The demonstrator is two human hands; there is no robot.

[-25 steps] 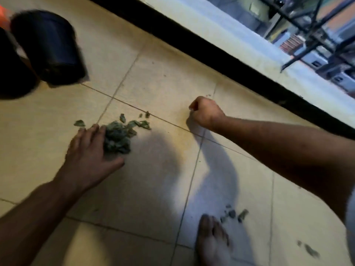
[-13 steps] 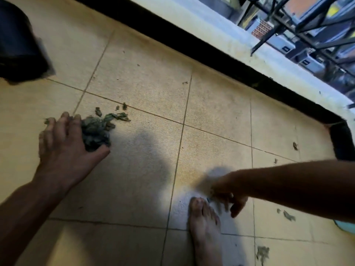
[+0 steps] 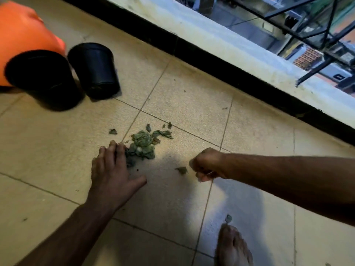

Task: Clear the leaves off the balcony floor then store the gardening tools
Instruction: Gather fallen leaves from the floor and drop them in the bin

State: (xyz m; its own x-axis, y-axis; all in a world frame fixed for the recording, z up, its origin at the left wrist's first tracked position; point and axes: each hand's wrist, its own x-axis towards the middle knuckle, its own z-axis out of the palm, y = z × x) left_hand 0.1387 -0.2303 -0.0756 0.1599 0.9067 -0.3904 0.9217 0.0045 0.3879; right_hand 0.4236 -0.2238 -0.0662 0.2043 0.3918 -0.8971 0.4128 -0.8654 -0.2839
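The tiled balcony floor [image 3: 57, 150] fills the view, bounded along its far edge by a dark skirting [image 3: 221, 62] under a pale parapet ledge [image 3: 221, 39]. In the floor's far left corner an orange container [image 3: 21, 35] stands behind two black plant pots [image 3: 44, 77] set mouth-down, the smaller pot [image 3: 94, 70] just beside the larger. Near the middle of the floor lies the leaf pile [image 3: 143, 145] — a loose green heap whose long axis runs from the left hand toward the parapet, with scraps trailing off its far end. The left hand [image 3: 111, 169] lies flat, fingers spread, their tips touching the pile's near left side. The right hand [image 3: 207, 164] is curled into a fist, knuckles toward the pile; whether it holds anything cannot be told. A single leaf [image 3: 181, 169] lies between the hands, another scrap [image 3: 228, 218] just beyond a bare foot [image 3: 233, 246] at the near edge.
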